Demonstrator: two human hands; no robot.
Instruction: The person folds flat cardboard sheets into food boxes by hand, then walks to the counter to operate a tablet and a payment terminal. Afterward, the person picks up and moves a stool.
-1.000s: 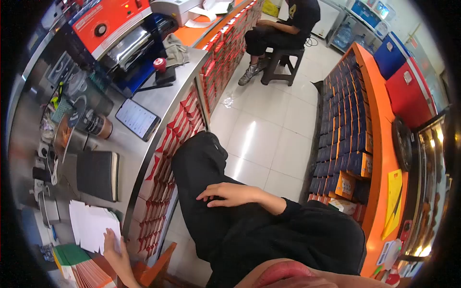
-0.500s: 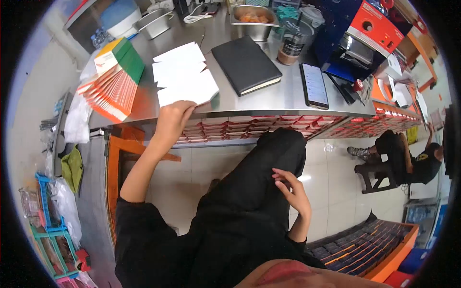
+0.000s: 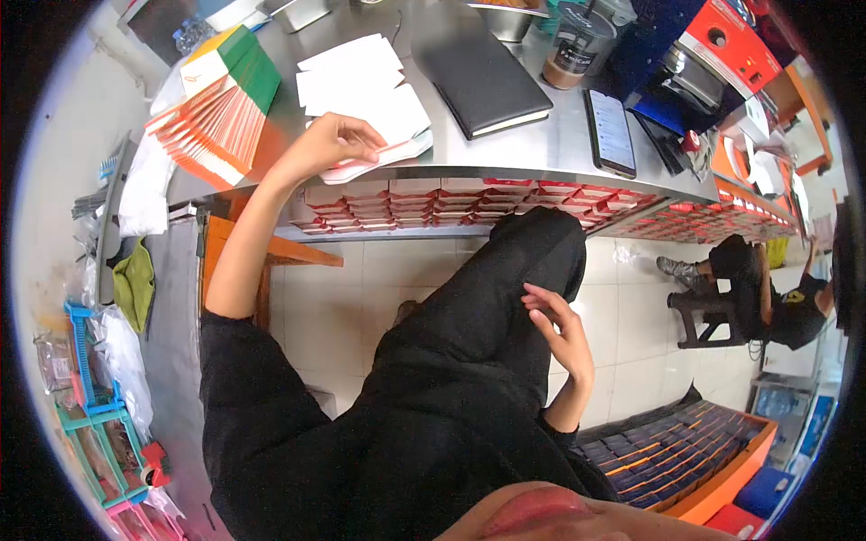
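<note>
curving, left hand (image 3: 325, 142) pinches thin white sheets (image 3: 408, 110).

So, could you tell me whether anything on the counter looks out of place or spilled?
Only slight untidiness: the white cards overlap unevenly by the left hand, edges misaligned, and the orange-edged stack is fanned out, not squared up. I see no spill on the visible metal counter.
</note>
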